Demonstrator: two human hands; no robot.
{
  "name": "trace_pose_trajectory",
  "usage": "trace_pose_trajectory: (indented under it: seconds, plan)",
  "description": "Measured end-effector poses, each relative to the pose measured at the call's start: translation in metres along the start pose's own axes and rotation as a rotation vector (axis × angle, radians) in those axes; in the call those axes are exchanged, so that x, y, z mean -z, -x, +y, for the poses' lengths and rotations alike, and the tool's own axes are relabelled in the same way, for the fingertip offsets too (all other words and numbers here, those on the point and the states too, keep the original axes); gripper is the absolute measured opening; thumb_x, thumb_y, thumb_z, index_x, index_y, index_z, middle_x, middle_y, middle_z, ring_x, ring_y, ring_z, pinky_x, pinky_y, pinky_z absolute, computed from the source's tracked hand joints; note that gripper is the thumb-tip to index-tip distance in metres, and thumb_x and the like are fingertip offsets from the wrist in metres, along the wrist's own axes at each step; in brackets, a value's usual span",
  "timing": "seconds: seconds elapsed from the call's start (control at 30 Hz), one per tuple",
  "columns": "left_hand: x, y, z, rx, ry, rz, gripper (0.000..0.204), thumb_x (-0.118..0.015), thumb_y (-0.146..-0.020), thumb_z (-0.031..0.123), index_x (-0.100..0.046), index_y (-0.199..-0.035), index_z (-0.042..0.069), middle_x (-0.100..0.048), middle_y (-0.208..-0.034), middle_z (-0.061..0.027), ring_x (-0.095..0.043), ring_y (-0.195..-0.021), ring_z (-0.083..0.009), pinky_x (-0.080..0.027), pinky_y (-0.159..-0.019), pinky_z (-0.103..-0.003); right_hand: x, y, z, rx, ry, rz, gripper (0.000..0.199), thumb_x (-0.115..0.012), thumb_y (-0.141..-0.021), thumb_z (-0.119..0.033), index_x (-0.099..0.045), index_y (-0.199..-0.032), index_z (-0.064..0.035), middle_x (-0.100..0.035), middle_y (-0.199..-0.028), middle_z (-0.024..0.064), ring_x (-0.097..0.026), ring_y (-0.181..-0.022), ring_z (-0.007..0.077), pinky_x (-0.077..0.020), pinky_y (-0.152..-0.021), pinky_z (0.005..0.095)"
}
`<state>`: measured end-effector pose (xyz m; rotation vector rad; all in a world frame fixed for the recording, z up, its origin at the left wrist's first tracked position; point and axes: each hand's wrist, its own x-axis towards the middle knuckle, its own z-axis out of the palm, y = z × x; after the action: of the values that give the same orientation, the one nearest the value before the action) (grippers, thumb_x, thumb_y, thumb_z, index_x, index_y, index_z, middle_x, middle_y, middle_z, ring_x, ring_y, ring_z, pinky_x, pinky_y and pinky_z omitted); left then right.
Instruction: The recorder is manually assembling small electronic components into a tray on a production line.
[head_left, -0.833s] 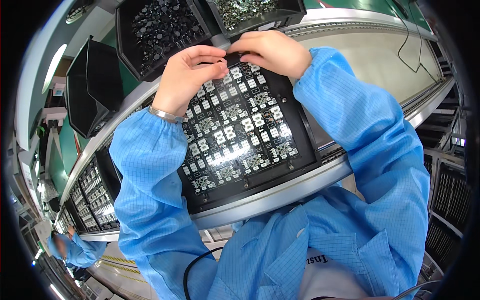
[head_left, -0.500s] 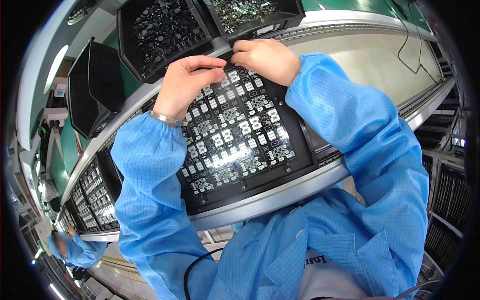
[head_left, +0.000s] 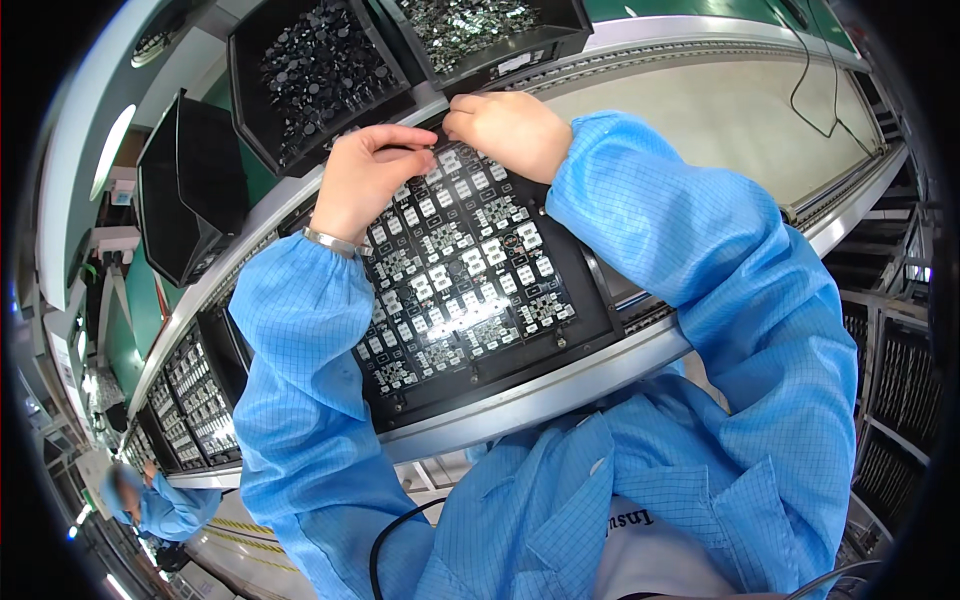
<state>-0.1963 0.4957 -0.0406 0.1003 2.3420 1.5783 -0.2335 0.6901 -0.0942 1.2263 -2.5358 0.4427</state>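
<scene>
Black carrier tray (head_left: 590,300) of circuit boards (head_left: 455,270) sat tilted on the conveyor rail (head_left: 560,385), its near edge just above the rail's bright metal lip. Both hands worked at the tray's far edge.

Left hand (head_left: 365,180): fingers curled, tips pinched narrow over the top row of boards, touching them. Whether it held a small part, couldn't tell (too small, hidden under the fingertips). Metal bracelet (head_left: 330,240) at the wrist, blue sleeve (head_left: 300,340) behind it.

Right hand (head_left: 510,130): loose fist, fingers folded down onto the tray's far corner, just beside the left fingertips. Contents, if any, not visible.

Edges: far edge of the tray ran close under two black parts bins. Left bin (head_left: 320,70) held dark round components, right bin (head_left: 480,30) held small silvery parts. Little room between the bin fronts and the knuckles.

Open room: to the right, the pale belt surface (head_left: 720,110) was free apart from a thin black cable (head_left: 800,90) across its far side. To the left, more loaded carrier trays (head_left: 195,400) lined the rail edge to edge, with an upright black bin (head_left: 195,200) above. Another person in blue (head_left: 160,505) sat far down the line, well apart.
</scene>
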Motion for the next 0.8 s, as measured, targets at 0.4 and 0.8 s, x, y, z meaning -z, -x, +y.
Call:
trace_pose_trajectory:
  seconds: [0.4, 0.8]
  plan:
    - [-0.022, -0.008, -0.009, -0.337, -0.474, 0.070, 0.027, -0.067, -0.072, -0.002, -0.066, -0.099, 0.003, -0.068, -0.087, -0.0052, -0.062, -0.075, -0.0115, -0.050, -0.067, -0.026, 0.041, -0.009, 0.021, 0.053, -0.223, 0.449, 0.024, -0.060, -0.082, -0.009, -0.065, -0.105, -0.0117, -0.067, -0.092, 0.0092, -0.065, -0.083, 0.0271, -0.0543, -0.071, 0.0352]
    - [-0.017, -0.017, 0.003, -0.843, -1.018, 0.009, 0.028, -0.069, -0.069, 0.007, -0.065, -0.095, 0.012, -0.065, -0.083, 0.0010, -0.053, -0.083, -0.0198, -0.041, -0.074, -0.033, 0.079, -0.055, 0.086, -0.044, -0.297, 0.489, 0.014, -0.055, -0.081, -0.011, -0.065, -0.089, -0.0029, -0.064, -0.077, 0.0186, -0.063, -0.073, 0.0346, -0.0501, -0.068, 0.0394]
